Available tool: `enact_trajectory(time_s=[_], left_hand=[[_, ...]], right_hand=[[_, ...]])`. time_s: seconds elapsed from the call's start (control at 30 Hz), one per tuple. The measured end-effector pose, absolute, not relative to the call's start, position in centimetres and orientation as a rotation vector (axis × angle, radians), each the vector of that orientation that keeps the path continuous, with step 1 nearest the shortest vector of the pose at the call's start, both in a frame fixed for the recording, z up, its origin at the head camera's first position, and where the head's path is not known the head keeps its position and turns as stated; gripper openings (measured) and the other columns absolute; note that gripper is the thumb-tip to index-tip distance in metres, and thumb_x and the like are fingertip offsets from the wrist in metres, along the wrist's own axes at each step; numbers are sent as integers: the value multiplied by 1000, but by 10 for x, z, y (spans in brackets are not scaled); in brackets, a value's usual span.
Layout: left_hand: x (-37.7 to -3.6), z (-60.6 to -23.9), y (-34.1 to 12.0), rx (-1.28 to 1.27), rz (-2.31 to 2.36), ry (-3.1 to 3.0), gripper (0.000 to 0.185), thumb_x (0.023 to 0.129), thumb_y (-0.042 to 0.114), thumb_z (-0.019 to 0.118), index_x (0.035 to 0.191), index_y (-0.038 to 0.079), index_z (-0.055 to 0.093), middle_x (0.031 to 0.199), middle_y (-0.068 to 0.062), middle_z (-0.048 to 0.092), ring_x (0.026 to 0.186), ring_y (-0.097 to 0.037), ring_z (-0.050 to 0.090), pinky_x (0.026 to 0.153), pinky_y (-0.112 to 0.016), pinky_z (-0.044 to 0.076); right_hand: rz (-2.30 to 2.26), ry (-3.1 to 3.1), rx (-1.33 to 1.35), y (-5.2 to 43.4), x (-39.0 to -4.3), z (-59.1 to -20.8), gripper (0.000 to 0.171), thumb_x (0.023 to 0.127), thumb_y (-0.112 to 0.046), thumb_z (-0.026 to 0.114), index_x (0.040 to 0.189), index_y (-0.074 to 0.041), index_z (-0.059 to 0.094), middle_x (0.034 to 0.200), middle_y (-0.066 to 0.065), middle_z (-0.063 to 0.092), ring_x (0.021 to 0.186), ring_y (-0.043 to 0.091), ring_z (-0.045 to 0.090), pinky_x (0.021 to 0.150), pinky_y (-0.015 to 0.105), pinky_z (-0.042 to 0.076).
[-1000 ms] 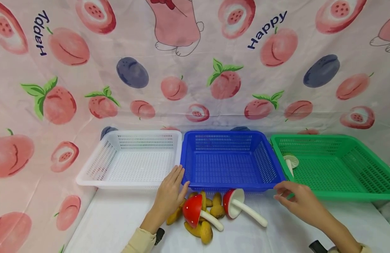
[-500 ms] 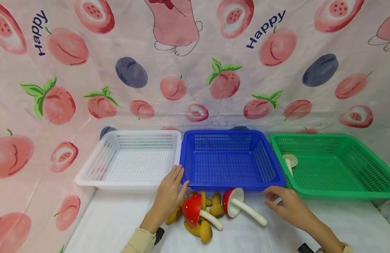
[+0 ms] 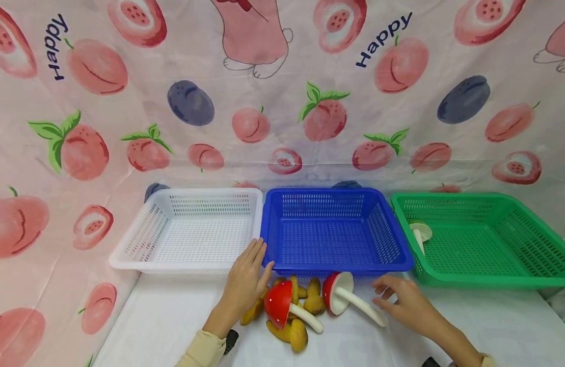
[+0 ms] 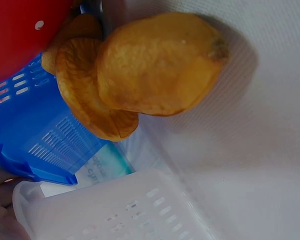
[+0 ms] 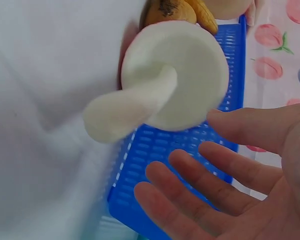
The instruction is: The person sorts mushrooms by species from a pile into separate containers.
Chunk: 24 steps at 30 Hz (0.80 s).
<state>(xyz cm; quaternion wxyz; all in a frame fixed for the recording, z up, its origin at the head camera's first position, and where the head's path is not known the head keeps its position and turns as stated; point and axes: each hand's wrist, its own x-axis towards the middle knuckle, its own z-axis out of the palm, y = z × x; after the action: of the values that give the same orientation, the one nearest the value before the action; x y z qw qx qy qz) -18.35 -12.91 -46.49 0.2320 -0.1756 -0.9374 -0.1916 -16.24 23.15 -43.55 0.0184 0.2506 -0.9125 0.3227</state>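
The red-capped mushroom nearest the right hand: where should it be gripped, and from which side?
Probably by the white stem, from the right. The mushroom lies on its side with the stem pointing toward the open right hand, offering a slim, exposed handle.

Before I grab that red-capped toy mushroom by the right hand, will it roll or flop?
The red-capped mushroom lies on its side on the white cloth, so its round cap may pivot if nudged. The thick white stem keeps its shape, so it is probably stiff, likely light. The right hand hovers open beside it.
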Motion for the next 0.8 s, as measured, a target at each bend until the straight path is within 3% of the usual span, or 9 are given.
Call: enact_trajectory(time_s=[0.3, 0.8], left_hand=[[-184, -464, -130, -489, -522, -2564, 53, 90, 25, 62, 134, -3, 50, 141, -15, 46, 133, -30, 37, 103, -46, 36], [-183, -466, -129, -484, -519, -2563, 53, 91, 26, 61, 134, -2, 49, 140, -15, 46, 133, -30, 37, 103, -46, 37]], right_hand=[[1135, -2925, 756, 224, -163, -450, 26, 81, -12, 72, 102, 2, 63, 89, 8, 65, 73, 12, 61, 57, 21, 51], [1073, -3068, 644, 211, -163, -471, 24, 73, -3, 72, 96, -3, 66, 72, -6, 58, 63, 5, 51, 53, 21, 46]])
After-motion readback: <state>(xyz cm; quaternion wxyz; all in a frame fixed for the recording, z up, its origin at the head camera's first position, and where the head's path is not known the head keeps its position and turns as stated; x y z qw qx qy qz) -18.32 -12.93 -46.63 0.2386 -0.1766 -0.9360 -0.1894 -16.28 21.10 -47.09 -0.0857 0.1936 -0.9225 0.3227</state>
